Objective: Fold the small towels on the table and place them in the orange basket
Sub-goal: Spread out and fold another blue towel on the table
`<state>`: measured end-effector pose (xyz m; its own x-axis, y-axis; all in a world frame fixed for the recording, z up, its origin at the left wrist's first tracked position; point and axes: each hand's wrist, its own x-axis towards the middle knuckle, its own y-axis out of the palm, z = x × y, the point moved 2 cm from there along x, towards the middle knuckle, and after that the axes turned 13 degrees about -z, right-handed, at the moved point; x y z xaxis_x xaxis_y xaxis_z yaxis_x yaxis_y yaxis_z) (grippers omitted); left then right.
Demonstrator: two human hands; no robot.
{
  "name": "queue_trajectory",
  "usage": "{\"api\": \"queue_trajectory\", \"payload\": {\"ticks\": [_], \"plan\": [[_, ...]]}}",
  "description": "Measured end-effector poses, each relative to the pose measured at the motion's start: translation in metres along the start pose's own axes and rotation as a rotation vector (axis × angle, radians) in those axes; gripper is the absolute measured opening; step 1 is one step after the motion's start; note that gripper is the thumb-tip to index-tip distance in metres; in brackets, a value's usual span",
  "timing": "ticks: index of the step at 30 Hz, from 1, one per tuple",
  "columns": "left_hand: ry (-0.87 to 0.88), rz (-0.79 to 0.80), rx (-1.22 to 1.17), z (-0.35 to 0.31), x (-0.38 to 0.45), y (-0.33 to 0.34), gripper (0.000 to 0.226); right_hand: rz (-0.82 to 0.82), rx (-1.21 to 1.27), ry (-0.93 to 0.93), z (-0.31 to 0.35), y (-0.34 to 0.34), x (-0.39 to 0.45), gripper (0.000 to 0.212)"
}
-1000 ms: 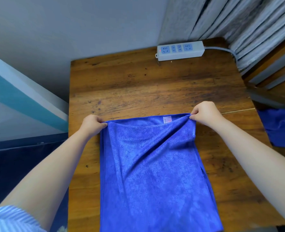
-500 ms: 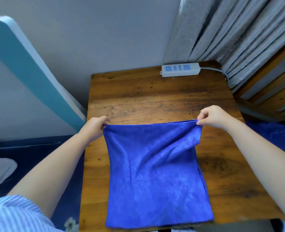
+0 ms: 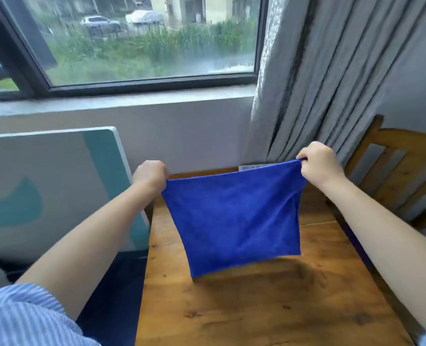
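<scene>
Now aloft over wooden table [image 3: 269, 308] | blue towel [image 3: 234, 221] hanging clear of tabletop, top edge stretched taut | left hand [image 3: 149, 176] pinching top-left corner | right hand [image 3: 318, 163] pinching top-right corner | orange basket out of view

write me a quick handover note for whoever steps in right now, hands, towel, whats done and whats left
Left hand: grips the upper left corner of the blue towel.
Right hand: grips the upper right corner.
Towel: held up in the air between the two hands, top edge pulled taut, lower edge hanging just above the wooden table; it looks already doubled over, though I cannot be sure.
Orange basket: not in view.
Done: towel picked up and spread out.
Left: finish folding it, put it in the basket, then see to any other towels; none show here.
</scene>
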<state>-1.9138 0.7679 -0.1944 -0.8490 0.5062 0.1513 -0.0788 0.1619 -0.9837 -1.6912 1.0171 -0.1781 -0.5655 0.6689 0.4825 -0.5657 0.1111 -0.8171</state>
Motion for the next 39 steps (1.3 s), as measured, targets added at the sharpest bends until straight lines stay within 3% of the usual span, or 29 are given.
{"api": "queue_trajectory", "payload": {"ticks": [3,6,8,11,12,15,17,20,31,39], "plan": [[0.043,-0.203,-0.037,-0.007,-0.005,-0.031,0.033,-0.242,0.097,0.079,0.007,-0.030,0.005,0.029],[0.010,-0.176,-0.045,-0.015,-0.020,-0.042,0.034,0.005,-0.067,0.060,0.009,-0.033,0.001,0.030],[-0.027,-0.222,-0.177,-0.020,-0.026,-0.050,0.033,0.008,-0.063,0.085,0.002,-0.044,-0.001,0.030],[0.077,-0.578,-0.433,-0.028,-0.038,-0.064,0.021,-0.261,0.109,0.136,-0.014,-0.066,0.000,0.029],[0.108,-0.624,-0.444,-0.031,-0.045,-0.063,0.018,-0.271,0.124,0.143,-0.021,-0.069,-0.003,0.029],[0.049,-0.417,-0.249,-0.042,-0.062,-0.041,0.022,-0.050,0.036,0.133,-0.036,-0.061,-0.018,0.030],[0.005,-0.363,-0.175,-0.053,-0.078,-0.031,0.023,-0.052,0.047,0.149,-0.048,-0.062,-0.028,0.032],[-0.061,-0.405,-0.209,-0.064,-0.095,-0.030,0.021,-0.104,0.068,0.147,-0.060,-0.069,-0.038,0.033],[-0.341,-0.385,-0.461,-0.064,-0.111,-0.015,0.031,0.010,0.130,0.114,-0.076,-0.053,-0.048,0.032],[-0.223,-0.352,-0.391,-0.045,-0.053,-0.014,0.023,-0.034,0.271,0.178,-0.038,-0.016,0.002,0.034]]}}
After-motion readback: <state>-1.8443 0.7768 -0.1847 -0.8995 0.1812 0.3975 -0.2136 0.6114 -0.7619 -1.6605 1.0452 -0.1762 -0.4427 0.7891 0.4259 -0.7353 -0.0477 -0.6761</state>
